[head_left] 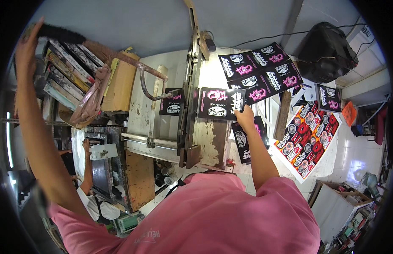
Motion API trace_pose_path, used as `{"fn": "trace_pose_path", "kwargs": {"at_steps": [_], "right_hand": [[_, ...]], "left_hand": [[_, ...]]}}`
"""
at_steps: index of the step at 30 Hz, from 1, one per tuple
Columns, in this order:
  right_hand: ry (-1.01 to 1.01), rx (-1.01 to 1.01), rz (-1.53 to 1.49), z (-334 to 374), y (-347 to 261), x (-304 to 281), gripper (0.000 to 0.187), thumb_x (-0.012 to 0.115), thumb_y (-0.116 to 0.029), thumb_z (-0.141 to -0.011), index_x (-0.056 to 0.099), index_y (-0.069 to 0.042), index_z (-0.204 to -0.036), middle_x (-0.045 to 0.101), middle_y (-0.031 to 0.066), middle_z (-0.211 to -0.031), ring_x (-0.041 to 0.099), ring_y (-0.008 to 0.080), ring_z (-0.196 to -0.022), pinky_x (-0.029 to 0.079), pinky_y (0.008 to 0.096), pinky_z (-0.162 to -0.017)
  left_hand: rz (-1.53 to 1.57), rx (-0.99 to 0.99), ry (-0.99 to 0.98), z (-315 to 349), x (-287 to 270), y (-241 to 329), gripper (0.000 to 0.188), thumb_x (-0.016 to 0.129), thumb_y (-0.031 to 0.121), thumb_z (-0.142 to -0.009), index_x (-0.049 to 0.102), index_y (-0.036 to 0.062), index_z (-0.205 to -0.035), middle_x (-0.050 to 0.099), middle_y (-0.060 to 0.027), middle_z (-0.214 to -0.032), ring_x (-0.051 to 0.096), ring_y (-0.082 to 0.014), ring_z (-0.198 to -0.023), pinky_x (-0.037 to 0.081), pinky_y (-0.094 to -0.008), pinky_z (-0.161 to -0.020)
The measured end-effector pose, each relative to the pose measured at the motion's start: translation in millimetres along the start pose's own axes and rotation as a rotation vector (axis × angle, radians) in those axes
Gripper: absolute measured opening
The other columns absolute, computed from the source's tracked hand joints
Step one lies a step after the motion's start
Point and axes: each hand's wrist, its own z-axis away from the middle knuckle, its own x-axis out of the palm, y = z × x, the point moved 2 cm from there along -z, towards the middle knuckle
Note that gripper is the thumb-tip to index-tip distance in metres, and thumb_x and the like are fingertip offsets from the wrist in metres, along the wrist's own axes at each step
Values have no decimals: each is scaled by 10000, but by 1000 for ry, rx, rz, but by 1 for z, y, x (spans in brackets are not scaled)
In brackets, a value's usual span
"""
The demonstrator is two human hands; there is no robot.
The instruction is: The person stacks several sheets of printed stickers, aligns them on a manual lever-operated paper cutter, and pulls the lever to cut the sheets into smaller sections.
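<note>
My left hand (pixel 28 53) is raised at the far left, closed around the end of the black-wrapped handle (pixel 63 34) of a long lever (pixel 139 70). The lever belongs to a paper cutter (pixel 190 97) with a metal frame. My right hand (pixel 246 117) pinches the lower right corner of a black printed sheet (pixel 213 103) with pink and white designs. That sheet lies flat right beside the frame. Left of the frame shows a smaller black printed piece (pixel 172 101). Under my right forearm, another black printed sheet (pixel 247 137) is partly hidden.
Larger black printed sheets (pixel 260 70) spread over the white table behind. A wooden strip (pixel 283 114) lies beside a colourful sticker sheet (pixel 308 137). A black speaker (pixel 327 53) stands back right. Framed screens (pixel 69 72) crowd the left. Below them, a co-worker's hand (pixel 87 146) meets a pale plate (pixel 104 151).
</note>
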Motion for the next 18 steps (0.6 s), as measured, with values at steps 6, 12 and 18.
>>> {"fn": "trace_pose_path", "kwargs": {"at_steps": [6,12,18], "right_hand": [[4,-3,-27,-3,5,5,424,746,-278,-799,618,43,-1045,685,284,-1047,664,433,-1015,508,459,-899],[-58,1,-50,-2,-2,9,393,754,-229,-793,626,56,-1032,693,269,-1017,687,391,-951,519,435,-868],[-73,46,-84,2,-15,-3,380,750,-204,-795,632,64,-1037,700,244,-1003,694,357,-933,524,421,-848]], "left_hand": [[662,-240,84,-54,87,65,539,679,168,-919,502,-56,-1376,630,-222,-1280,641,-361,-1073,583,-438,-767],[702,-447,-4,-71,132,56,511,632,397,-966,537,200,-1428,628,-46,-1164,579,-227,-987,494,-404,-798],[839,-384,-58,-96,182,44,337,619,389,-981,603,194,-1255,587,11,-918,526,-119,-801,427,-306,-642]]}}
